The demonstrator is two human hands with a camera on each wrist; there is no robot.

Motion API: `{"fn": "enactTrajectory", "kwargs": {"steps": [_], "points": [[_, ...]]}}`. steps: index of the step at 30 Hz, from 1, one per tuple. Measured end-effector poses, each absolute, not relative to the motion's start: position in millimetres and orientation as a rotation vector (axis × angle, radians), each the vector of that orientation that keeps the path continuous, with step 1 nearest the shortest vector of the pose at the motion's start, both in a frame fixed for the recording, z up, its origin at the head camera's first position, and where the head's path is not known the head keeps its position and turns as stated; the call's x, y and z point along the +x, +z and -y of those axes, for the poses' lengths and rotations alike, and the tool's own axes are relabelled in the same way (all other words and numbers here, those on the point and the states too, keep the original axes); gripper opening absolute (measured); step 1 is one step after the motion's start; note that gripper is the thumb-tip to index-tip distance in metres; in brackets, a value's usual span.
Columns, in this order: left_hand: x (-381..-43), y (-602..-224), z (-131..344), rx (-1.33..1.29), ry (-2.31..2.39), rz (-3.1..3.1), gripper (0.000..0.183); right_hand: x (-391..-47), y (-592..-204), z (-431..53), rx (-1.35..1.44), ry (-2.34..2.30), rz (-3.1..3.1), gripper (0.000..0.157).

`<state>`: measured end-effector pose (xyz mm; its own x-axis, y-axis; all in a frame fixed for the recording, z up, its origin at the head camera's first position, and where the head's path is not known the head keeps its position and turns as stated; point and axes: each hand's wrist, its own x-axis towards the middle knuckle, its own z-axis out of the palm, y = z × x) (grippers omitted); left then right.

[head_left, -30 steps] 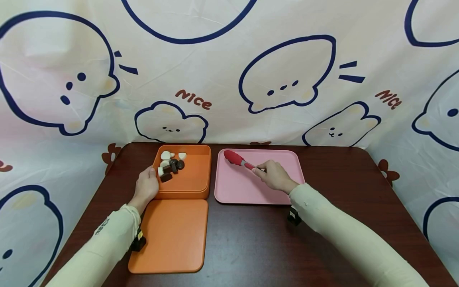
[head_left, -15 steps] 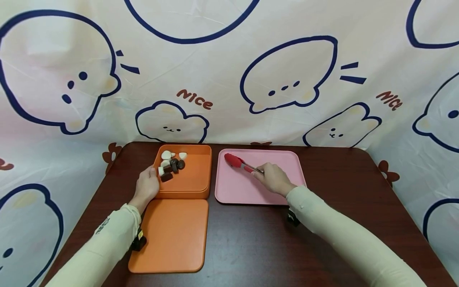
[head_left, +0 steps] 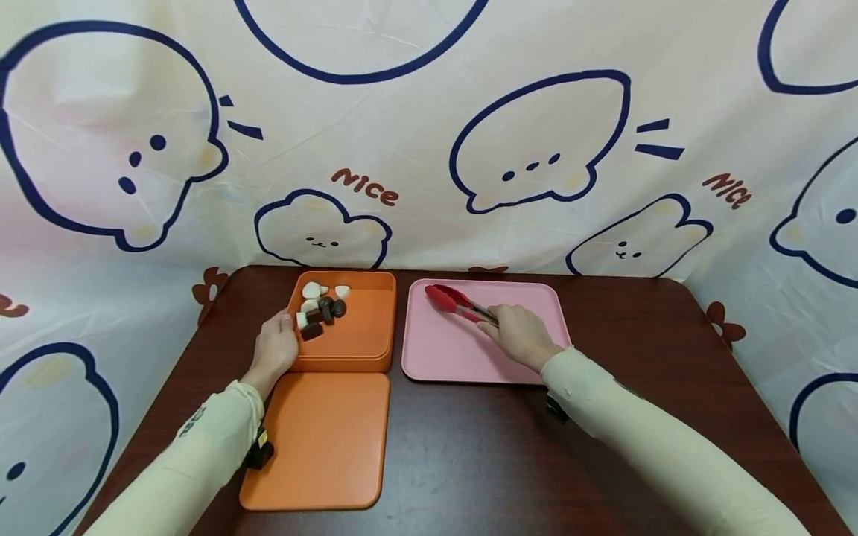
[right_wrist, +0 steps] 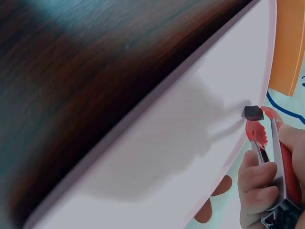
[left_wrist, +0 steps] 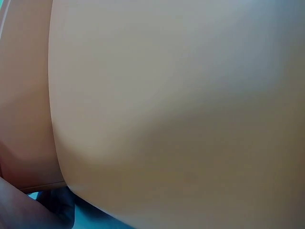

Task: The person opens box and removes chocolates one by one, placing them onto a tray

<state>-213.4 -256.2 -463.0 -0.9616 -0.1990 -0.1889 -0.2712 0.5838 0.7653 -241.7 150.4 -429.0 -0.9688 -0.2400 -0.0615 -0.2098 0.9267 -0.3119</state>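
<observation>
My right hand [head_left: 523, 336] holds red-tipped tongs [head_left: 462, 303] over the pink tray [head_left: 462, 361]. The tongs' two red heads stand apart near the tray's far left corner. In the right wrist view, a small dark brown block [right_wrist: 253, 113] is right at the tips of the tongs [right_wrist: 257, 133]; the head view hides it behind the red heads. My left hand [head_left: 276, 346] grips the left wall of the orange box [head_left: 355, 335]. Inside lie several white pieces [head_left: 310, 290] and dark brown pieces [head_left: 326, 307], bunched toward the left.
A flat orange lid [head_left: 322, 443] lies directly in front of the box. Box and tray sit side by side with a narrow gap on the dark wooden table [head_left: 462, 454]. A cartoon-printed cloth [head_left: 429, 149] rises behind the table and along both sides.
The tongs' heads have spread apart, and their tips have shifted slightly right over the tray. My left hand stays on the box, whose pieces have not moved.
</observation>
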Motion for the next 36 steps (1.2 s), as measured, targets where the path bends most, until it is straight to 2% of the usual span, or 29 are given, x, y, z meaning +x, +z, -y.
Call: {"fn": "enactTrajectory", "kwargs": {"steps": [4, 14, 29, 36], "points": [[-214, -463, 256, -0.397, 1.327, -2.726, 0.06, -241, -428, -153, -0.399, -0.446, -3.029, 0.027], [-213, -460, 258, -0.417, 1.327, -2.732, 0.059, -245, -421, -149, -0.405, -0.816, -2.832, 0.031], [-213, -461, 254, -0.404, 1.344, -2.725, 0.059, -244, -421, -154, -0.326, -0.682, -2.869, 0.03], [-213, -462, 256, -0.404, 1.338, -2.727, 0.059, -231, -412, -150, -0.38, -0.498, -3.043, 0.029]]}}
